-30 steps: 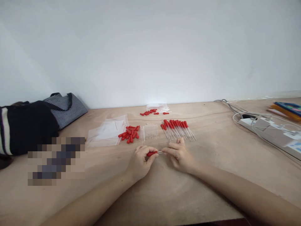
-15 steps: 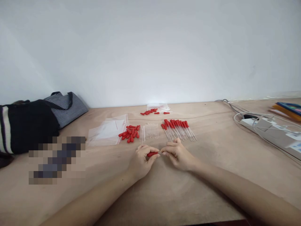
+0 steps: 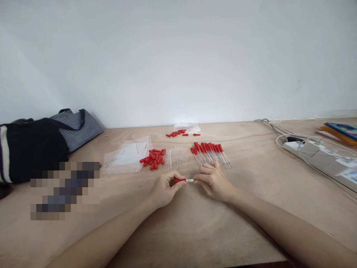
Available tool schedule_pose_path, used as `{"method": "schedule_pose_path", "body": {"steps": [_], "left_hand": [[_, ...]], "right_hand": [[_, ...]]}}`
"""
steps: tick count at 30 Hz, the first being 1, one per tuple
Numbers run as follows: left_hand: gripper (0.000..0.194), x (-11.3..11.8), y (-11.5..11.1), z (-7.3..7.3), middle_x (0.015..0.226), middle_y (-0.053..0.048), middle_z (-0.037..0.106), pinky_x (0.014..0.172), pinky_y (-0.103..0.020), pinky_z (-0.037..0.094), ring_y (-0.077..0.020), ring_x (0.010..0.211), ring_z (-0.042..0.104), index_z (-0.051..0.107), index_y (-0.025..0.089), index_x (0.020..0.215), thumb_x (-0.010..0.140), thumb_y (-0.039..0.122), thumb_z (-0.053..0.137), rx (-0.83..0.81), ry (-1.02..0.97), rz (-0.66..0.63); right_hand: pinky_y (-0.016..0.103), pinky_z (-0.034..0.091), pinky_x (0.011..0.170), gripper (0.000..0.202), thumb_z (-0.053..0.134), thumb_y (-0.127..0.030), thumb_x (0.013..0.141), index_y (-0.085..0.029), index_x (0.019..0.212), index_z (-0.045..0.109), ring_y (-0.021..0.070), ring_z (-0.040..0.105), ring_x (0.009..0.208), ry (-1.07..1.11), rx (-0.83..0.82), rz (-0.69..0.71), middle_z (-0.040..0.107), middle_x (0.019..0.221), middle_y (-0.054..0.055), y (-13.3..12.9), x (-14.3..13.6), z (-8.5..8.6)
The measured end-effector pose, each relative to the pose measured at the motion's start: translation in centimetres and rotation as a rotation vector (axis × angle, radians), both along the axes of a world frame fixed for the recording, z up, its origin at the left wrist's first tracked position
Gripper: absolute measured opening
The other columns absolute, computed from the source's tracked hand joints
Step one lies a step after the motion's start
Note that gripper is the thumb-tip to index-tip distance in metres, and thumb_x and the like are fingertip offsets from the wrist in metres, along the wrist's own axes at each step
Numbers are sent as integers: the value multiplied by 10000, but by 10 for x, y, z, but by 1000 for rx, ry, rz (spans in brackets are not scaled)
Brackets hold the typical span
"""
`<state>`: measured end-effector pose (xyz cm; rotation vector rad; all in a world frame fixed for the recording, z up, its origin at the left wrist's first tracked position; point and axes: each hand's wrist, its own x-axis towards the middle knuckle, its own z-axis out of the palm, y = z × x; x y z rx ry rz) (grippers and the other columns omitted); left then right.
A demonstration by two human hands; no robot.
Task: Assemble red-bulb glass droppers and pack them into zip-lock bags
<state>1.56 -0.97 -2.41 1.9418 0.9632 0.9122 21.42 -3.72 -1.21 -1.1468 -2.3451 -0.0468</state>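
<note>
The fingers of my left hand [image 3: 165, 189] were bent around a red bulb [image 3: 179, 180], and the fingers of my right hand [image 3: 216, 183] seemed to pinch the right end of a thin clear tube [image 3: 189, 180], which lay in line with the bulb's mouth. Both pieces were between my hands, over the near middle of the surface [image 3: 178, 238]; how deep the tube sat in the bulb, I could not tell. If my right fingers pressed at an angle, I judged, the tube could bend or crack, because it was so slender. If my left fingers became too loose, the soft-looking bulb could twist or slip away. My right knuckles were also just beside the row of bulb-topped tubes [image 3: 212, 146], so a careless movement might disturb it. Farther left were bare clear tubes [image 3: 180, 156] and a pile of loose red bulbs [image 3: 154, 156].
</note>
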Motion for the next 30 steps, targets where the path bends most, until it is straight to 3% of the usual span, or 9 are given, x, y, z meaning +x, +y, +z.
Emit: {"method": "schedule_pose_path", "body": {"steps": [4,7,10,13,16,22,30], "left_hand": [[164,0,0,-1,719,-20,606,607,-260,450,-136,658,569,552,164,837,752,303,543,-104,-15,-40],[381,-5,3,0,910,-51,608,740,-317,441,-173,845,565,459,197,1091,744,313,563,31,79,1],[502,-14,10,5,1024,-67,564,830,-364,389,-198,946,516,399,213,1168,720,337,589,259,210,180],[358,-27,23,15,968,-62,575,816,-373,371,-209,901,510,489,193,1063,738,326,558,389,345,383],[218,-42,35,26,953,-58,579,796,-394,338,-250,933,476,584,209,918,730,318,559,416,554,552],[202,-64,52,29,981,-56,562,760,-402,304,-284,986,423,619,250,866,734,374,529,318,730,745],[222,-69,57,24,1014,-61,551,772,-402,289,-284,1004,403,618,257,873,732,394,516,286,758,764]], "right_hand": [[302,201,672,201,440,-231,830,-193,805,636,128,459,674,19,-3,-6,552,640,9,-1,-3,-1],[309,205,689,186,460,-236,809,-200,773,640,136,492,695,74,-24,-94,590,667,12,5,5,0],[321,213,734,211,455,-259,791,-203,720,646,150,532,707,232,-41,-397,632,703,18,20,26,2],[340,218,777,247,437,-303,777,-205,700,650,162,553,665,355,-85,-713,649,680,20,37,48,2],[362,217,793,243,452,-329,751,-196,693,647,188,564,666,356,-161,-880,646,637,31,50,60,-2],[380,225,797,237,465,-346,730,-194,795,636,213,573,735,292,-226,-969,657,711,47,59,61,-12],[374,247,777,214,465,-334,738,-228,813,635,204,576,738,231,-225,-932,655,718,22,60,60,-15]]}}
